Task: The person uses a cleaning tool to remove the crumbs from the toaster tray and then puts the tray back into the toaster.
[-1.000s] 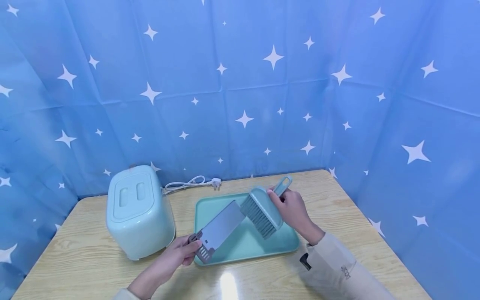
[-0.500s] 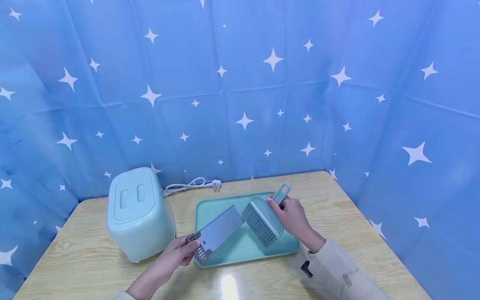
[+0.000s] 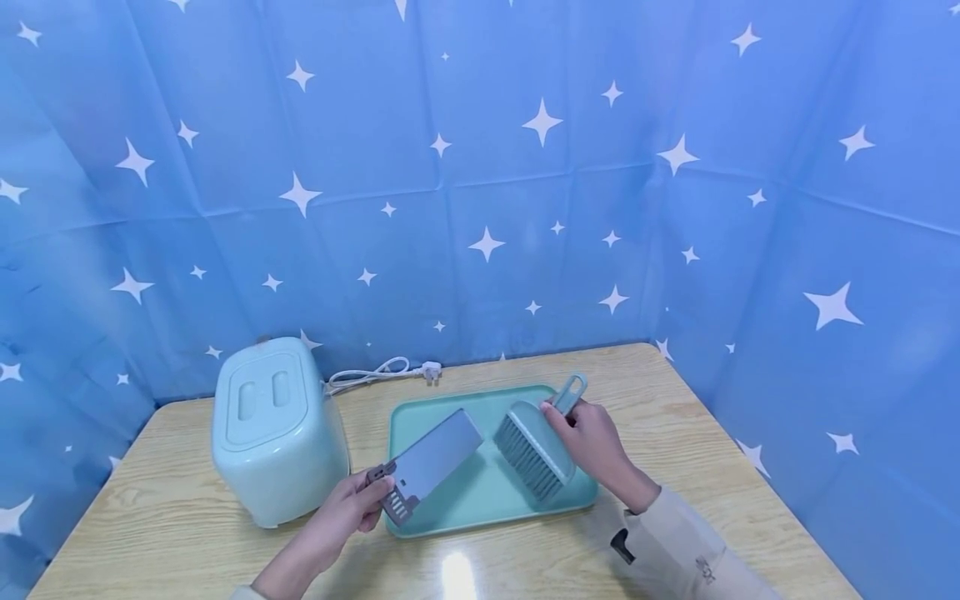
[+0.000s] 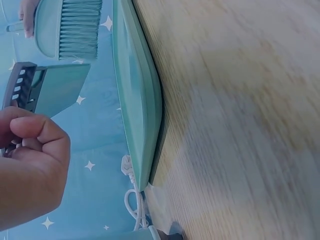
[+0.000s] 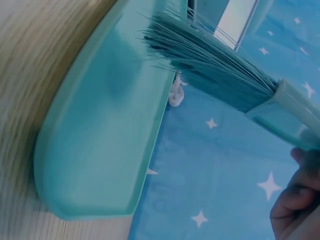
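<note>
In the head view my left hand (image 3: 348,508) pinches the dark slotted end of a flat metal crumb tray (image 3: 442,454), thumb on top. The crumb tray is held tilted over a mint-green serving tray (image 3: 487,504). My right hand (image 3: 596,446) grips a blue-green hand brush (image 3: 536,442) near the base of its looped handle. Its bristles (image 5: 215,65) point toward the left over the serving tray, a small gap from the crumb tray's far end. From the left wrist, both the crumb tray (image 4: 62,90) and brush (image 4: 80,30) appear raised above the serving tray's rim.
A pale blue toaster (image 3: 277,433) with a lid on top stands at the left of the wooden table (image 3: 180,533). Behind it lies its white cord, ending in a plug (image 3: 431,370). A starry blue curtain (image 3: 480,167) closes off the back and right.
The brush has moved slightly toward me and to the right, and a gap now shows between its bristles and the crumb tray. Both hands keep their hold.
</note>
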`<state>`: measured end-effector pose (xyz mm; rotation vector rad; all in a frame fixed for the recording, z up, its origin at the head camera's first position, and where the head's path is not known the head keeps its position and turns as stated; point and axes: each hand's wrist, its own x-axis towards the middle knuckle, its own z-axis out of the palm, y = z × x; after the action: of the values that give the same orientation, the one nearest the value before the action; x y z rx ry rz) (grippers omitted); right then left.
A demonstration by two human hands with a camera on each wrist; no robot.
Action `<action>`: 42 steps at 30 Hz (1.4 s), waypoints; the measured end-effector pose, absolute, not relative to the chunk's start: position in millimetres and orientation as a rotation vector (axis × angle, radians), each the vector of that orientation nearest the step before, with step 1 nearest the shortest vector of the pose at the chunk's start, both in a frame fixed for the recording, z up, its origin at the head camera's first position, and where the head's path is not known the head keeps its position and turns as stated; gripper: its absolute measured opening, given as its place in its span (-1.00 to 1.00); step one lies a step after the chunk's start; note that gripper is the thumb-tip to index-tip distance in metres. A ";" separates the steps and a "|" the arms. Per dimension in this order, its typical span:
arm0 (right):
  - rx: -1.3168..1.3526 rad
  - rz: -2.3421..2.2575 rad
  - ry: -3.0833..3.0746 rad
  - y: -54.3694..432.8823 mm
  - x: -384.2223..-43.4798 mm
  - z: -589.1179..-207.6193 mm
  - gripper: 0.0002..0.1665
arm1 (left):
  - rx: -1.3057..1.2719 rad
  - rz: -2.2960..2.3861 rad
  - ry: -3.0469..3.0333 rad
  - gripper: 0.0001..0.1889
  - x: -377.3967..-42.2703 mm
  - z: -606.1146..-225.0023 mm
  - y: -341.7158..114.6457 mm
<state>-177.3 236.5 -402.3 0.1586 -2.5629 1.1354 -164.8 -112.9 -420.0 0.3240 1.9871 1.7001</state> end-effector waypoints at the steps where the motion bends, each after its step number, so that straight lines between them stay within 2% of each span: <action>1: 0.157 1.134 -2.565 236.9 -177.0 -402.2 -0.70 | 0.313 1.706 1.991 -0.56 -164.6 -420.0 -113.1; 21: 0.165 1.279 -2.477 236.1 -173.1 -388.1 -0.68 | 0.262 1.740 2.014 -0.58 -163.2 -419.8 -106.7; 42: 0.382 1.564 -2.388 183.9 -155.6 -369.3 -0.70 | 0.269 1.761 1.977 -0.54 -164.1 -421.0 -95.1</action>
<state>-155.6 183.9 -369.3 0.3816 -2.3877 1.5643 -164.1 -95.1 -421.0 0.2694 1.9775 1.7614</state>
